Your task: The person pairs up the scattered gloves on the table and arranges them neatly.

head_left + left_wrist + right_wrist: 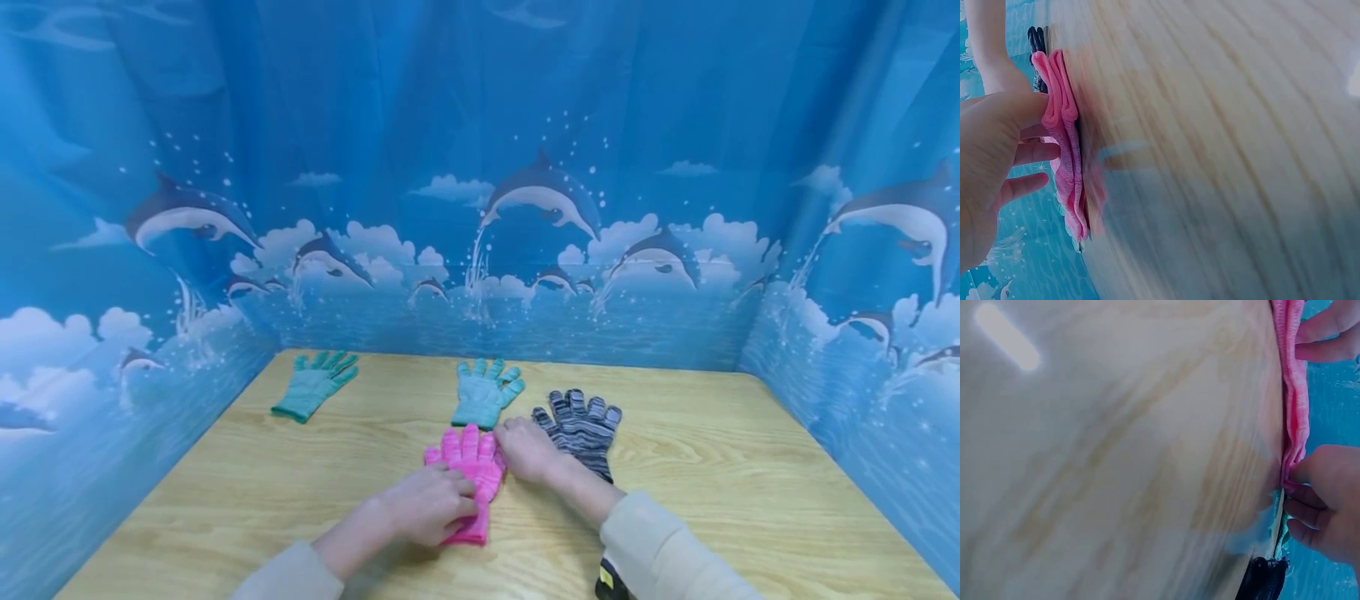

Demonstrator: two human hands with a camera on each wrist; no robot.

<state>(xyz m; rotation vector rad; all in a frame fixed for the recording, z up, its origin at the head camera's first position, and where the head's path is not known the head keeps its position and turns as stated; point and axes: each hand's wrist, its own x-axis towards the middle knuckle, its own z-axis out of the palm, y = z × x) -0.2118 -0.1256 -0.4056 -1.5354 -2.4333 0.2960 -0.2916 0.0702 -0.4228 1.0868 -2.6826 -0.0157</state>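
Note:
A pink knit glove [483, 482] lies on the wooden table with its fingers pointing away and its cuff near. My left hand [433, 504] rests over its palm and cuff from the left. In the left wrist view the thumb touches the cuff side of the pink glove [1065, 144], and the other fingers are spread and loosely bent. At the glove's far right edge is my right hand [527, 448]. The right wrist view shows its thumb and forefinger pinching the end of the pink glove [1297, 400], with the remaining fingers curled.
A black-and-white striped glove [588, 433] lies right of the pink one, partly behind the right wrist. Just beyond is a light turquoise glove [480, 396]; a green glove [313, 387] lies far left. Blue dolphin-print curtains [420, 192] stand around the wooden table [697, 483].

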